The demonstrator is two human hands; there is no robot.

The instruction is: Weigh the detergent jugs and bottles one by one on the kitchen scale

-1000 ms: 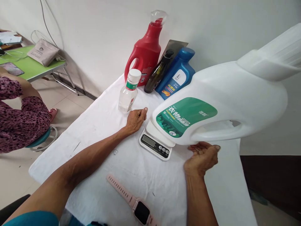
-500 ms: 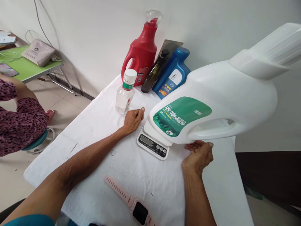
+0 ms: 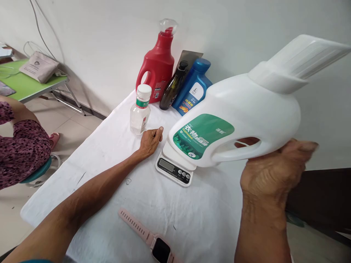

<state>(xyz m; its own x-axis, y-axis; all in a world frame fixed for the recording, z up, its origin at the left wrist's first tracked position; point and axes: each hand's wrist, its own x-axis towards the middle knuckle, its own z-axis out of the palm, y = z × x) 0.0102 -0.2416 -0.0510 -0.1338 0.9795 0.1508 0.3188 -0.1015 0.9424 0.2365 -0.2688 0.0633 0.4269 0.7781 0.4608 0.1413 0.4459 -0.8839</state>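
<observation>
White bottle (image 3: 241, 113) partly hides right fingers (image 3: 305, 147), grip unclear; left fingers (image 3: 157, 136) curled in, empty.

On the green label (image 3: 203, 135) of the white jug (image 3: 274, 109), the large characters "衣物" can be read, with "CLOTHING" printed in yellow beneath and "2L" set in a pale oval at the lower edge; the smaller lines cannot be made out. On the green band (image 3: 142, 103) of the clear bottle (image 3: 136, 119), "东" is shown. An L-like mark is borne by the white patch (image 3: 195, 91) of the blue bottle (image 3: 206, 81). Print on the scale (image 3: 174, 171), red bottle (image 3: 160, 62) and pouch (image 3: 40, 67) is too small to be read.
</observation>
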